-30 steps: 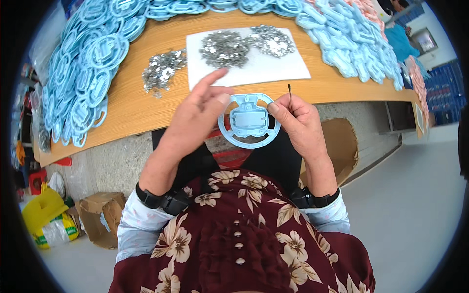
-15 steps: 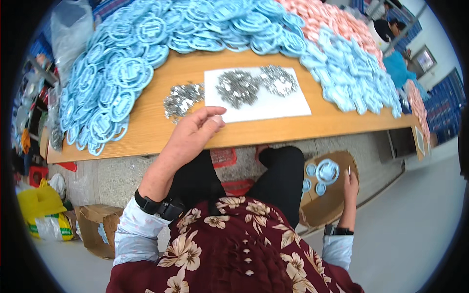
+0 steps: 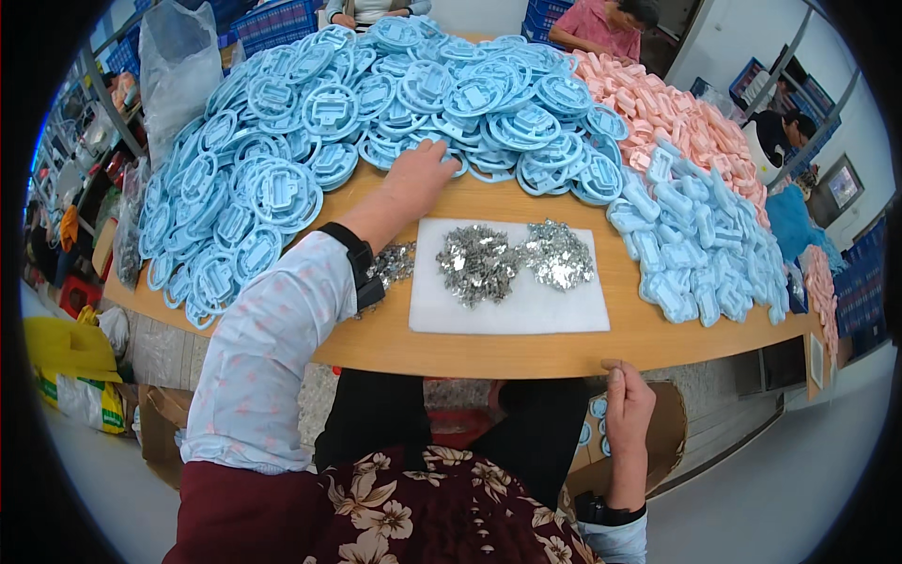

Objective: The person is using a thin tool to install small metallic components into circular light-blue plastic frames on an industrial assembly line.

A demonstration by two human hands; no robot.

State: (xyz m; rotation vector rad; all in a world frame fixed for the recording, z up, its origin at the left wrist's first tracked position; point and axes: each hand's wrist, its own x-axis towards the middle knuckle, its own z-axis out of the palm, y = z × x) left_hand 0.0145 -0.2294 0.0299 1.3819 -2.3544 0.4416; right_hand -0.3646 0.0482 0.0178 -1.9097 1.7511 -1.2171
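Now the left hand [image 3: 420, 174] is stretched far across the wooden table [image 3: 489, 352], fingers spread open and resting on the pile of blue ring-shaped plastic parts [image 3: 376, 94], gripping none yet; half a second ago it hovered near the table edge. The right hand [image 3: 628, 406], back from the cardboard box [image 3: 672, 423], rests by that edge; its grip I cannot tell. Between them lie metal clips [image 3: 512, 256] on a white sheet [image 3: 507, 315]

We sit at a long wooden worktable [image 3: 489, 352] in a workshop with a pale grey floor [image 3: 789, 479]; blue crates [image 3: 272, 21] stack up far beyond, cardboard boxes [image 3: 155, 414] rest below left, white walls [image 3: 723, 38] rise far right.
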